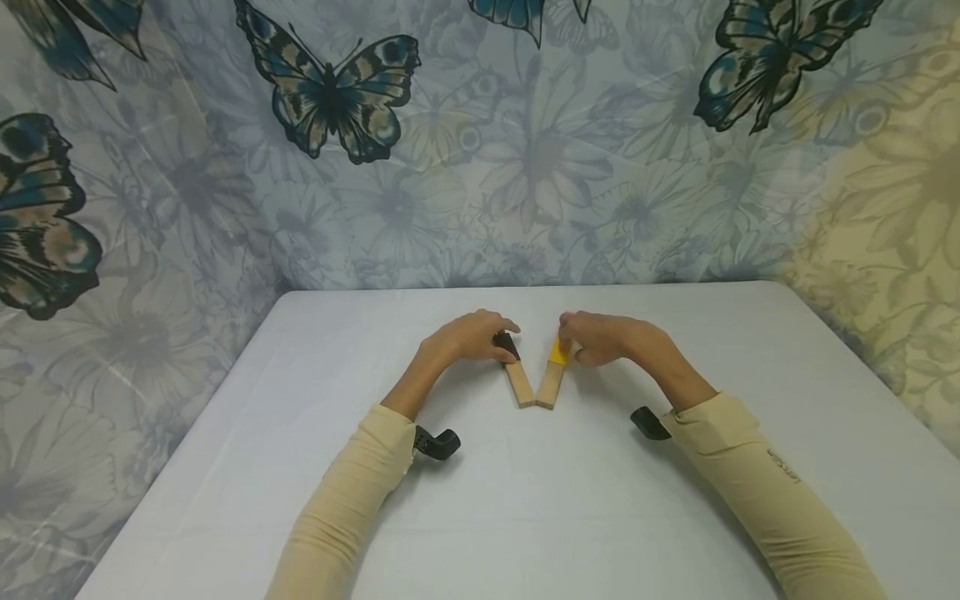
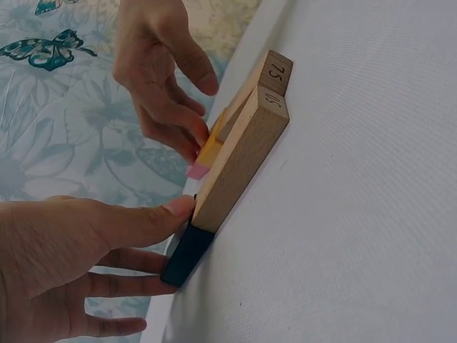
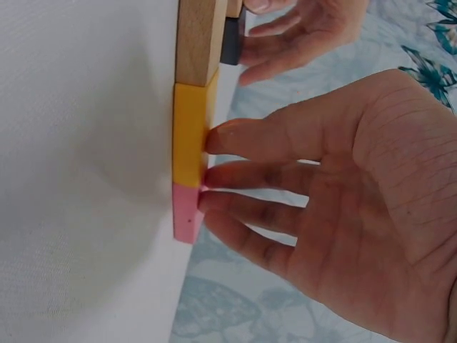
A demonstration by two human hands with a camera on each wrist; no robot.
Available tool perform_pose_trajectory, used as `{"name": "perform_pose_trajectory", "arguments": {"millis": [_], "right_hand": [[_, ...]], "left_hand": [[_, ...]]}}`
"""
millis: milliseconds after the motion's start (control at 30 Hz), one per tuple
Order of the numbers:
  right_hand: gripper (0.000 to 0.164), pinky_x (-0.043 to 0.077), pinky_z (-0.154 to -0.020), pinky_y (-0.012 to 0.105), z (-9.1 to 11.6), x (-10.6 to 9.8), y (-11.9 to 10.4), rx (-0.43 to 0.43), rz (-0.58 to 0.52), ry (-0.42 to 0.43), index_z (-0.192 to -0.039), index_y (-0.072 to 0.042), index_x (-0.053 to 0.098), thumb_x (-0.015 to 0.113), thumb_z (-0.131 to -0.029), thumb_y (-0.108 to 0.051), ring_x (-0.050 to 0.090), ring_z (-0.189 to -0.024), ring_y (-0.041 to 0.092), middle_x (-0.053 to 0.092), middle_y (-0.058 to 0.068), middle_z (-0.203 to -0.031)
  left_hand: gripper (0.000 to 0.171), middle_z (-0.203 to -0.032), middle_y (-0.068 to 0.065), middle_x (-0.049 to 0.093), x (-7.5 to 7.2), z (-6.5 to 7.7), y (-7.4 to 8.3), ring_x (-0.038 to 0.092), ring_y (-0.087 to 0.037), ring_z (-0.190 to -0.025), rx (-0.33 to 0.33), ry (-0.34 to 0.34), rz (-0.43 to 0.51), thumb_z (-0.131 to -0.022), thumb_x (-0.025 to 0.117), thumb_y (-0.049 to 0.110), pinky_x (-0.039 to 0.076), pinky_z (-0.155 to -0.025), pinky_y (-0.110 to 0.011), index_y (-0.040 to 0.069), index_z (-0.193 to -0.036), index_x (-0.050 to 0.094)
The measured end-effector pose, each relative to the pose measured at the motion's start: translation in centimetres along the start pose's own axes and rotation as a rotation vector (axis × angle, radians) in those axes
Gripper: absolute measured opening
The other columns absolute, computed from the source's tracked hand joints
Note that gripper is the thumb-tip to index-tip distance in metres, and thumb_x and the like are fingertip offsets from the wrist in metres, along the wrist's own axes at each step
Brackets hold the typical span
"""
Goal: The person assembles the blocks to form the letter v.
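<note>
Two pale wooden blocks lie on the white table (image 1: 540,492) in a narrow V, their near ends together. The left one (image 1: 520,385) has a dark far end (image 2: 187,256); the right one (image 1: 550,385) has a yellow section (image 3: 189,136) with a pink tip (image 3: 187,214) beyond it. Printed numbers mark the near ends. My left hand (image 1: 468,336) holds the dark end between thumb and fingertips, its other fingers spread. On the right, my hand (image 1: 603,336) has its fingertips at the yellow and pink part; its far-side contact is partly hidden.
Black wrist-worn devices, one left (image 1: 438,443) and one right (image 1: 649,423), stick out from the cream sleeves just above the table. Behind the table's far edge hangs a floral cloth (image 1: 540,167) with butterflies, which continues along the left side.
</note>
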State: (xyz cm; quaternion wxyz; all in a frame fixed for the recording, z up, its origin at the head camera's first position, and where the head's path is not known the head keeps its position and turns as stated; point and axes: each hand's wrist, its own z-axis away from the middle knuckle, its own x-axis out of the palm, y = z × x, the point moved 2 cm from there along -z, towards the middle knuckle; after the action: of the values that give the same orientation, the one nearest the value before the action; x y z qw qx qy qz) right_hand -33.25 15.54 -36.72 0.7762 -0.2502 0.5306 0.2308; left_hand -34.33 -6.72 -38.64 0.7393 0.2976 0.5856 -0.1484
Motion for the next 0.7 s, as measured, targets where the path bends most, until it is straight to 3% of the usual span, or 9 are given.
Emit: {"name": "perform_pose_trajectory", "arguments": {"millis": [400,700], "right_hand": [[0.033,0.053,-0.110,0.051,0.1,-0.2,0.1,-0.004,-0.011,0.012,-0.119,0.002,0.074,0.060,-0.090,0.005,0.063,-0.121,0.034,0.063,0.017,-0.131],[0.036,0.052,-0.110,0.052,0.1,0.1,0.2,-0.014,-0.022,0.014,-0.118,-0.001,0.076,0.056,-0.088,0.007,0.061,-0.127,0.036,0.063,0.017,-0.132]], "left_hand": [[0.060,-0.140,-0.011,0.065,-1.0,0.3,-0.1,0.061,-0.026,-0.130,-0.035,0.016,0.036,-0.100,0.070,0.043,0.052,-0.110,-0.043,0.017,-0.152,0.056],[0.060,-0.144,-0.013,0.063,-2.6,2.7,-0.8,0.061,-0.028,-0.131,-0.033,0.008,0.049,-0.102,0.068,0.042,0.053,-0.108,-0.045,0.016,-0.154,0.053]]}}
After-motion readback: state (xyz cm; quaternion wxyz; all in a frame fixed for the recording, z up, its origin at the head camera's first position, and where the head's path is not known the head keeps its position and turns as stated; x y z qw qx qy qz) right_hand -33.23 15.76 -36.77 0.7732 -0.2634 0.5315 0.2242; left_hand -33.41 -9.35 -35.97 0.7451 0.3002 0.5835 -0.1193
